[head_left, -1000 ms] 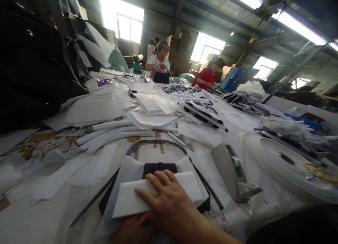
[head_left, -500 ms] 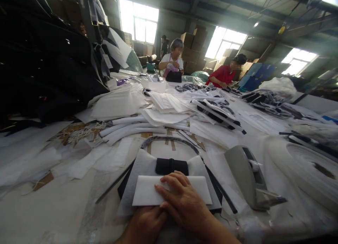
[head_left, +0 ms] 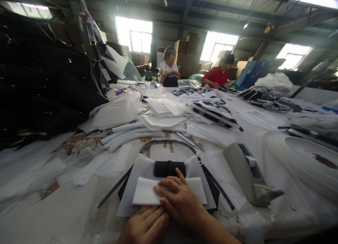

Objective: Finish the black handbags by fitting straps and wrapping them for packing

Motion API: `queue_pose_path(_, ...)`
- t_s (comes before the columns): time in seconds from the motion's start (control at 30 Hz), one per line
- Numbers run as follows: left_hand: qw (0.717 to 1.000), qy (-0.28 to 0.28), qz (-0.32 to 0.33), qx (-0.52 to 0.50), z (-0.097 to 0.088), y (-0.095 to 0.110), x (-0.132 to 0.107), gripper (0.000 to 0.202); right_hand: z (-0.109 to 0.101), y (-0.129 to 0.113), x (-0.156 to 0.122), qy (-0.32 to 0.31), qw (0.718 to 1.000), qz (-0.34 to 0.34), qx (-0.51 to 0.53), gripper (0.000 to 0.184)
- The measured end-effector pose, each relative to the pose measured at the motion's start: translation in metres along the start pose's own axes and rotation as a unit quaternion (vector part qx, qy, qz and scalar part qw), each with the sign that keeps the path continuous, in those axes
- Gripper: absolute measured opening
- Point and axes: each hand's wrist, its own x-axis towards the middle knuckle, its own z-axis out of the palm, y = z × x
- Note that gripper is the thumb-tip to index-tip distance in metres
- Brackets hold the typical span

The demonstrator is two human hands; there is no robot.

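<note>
Under fingers (head_left: 169,183) of right hand (head_left: 182,199), white sheet (head_left: 144,192)

A: Readable texts, brands, numbers, signs?
B: None legible.
A: Entry one: white rectangular tag (head_left: 105,74), hung at left beside the large black glossy heap (head_left: 58,71)?
B: One label; its face too small and blurred to read.
A: Entry two: flat pale sheet (head_left: 260,119), on the right part of the white tabletop (head_left: 70,210)?
B: Faint grey marks; print or creases, cannot tell.
A: Entry three: brown cardboard cartons (head_left: 181,59), stacked at rear?
B: Faces too distant and dim to read.
</note>
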Motion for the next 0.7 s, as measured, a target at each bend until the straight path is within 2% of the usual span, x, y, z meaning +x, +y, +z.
queue_pose_path(0.07, 1.000, 0.008, 0.008, -0.007, -0.010, 0.002, 0.008, 0.021, 0.005, 0.002, -0.001, 0.005, 1.000, 0.003, 0.002, 0.034)
queue_pose_path(0.13, 1.000, -0.005, -0.026, -0.007, -0.012, 0.003, 0.016, 0.029, 0.009, 0.004, -0.002, 0.010, 1.000, 0.004, 0.009, 0.035)
queue_pose_path(0.27, 0.988, -0.091, -0.126, -0.019, 0.006, -0.001, 0.019, 0.047, 0.012, 0.008, 0.000, 0.027, 0.997, 0.015, 0.065, 0.034)
queue_pose_path(0.43, 0.988, -0.118, -0.095, 0.003, 0.025, -0.006, 0.002, 0.049, 0.001, 0.011, -0.001, 0.078, 0.986, 0.014, 0.144, 0.027)
queue_pose_path(0.5, 0.989, -0.129, -0.064, 0.031, 0.028, -0.006, -0.001, 0.049, -0.004, 0.009, -0.014, 0.123, 0.984, 0.023, 0.128, 0.030)
queue_pose_path(0.6, 0.986, -0.141, -0.030, 0.085, 0.032, -0.004, -0.002, 0.048, -0.008, -0.001, -0.053, 0.238, 0.966, 0.058, 0.080, 0.031)
queue_pose_path(0.67, 0.984, -0.137, -0.023, 0.111, 0.034, -0.004, -0.001, 0.048, -0.008, -0.009, -0.083, 0.284, 0.944, 0.143, 0.086, 0.023)
queue_pose_path(0.7, 0.984, -0.133, -0.021, 0.119, 0.035, -0.004, -0.001, 0.048, -0.009, -0.013, -0.096, 0.280, 0.930, 0.208, 0.117, 0.018)
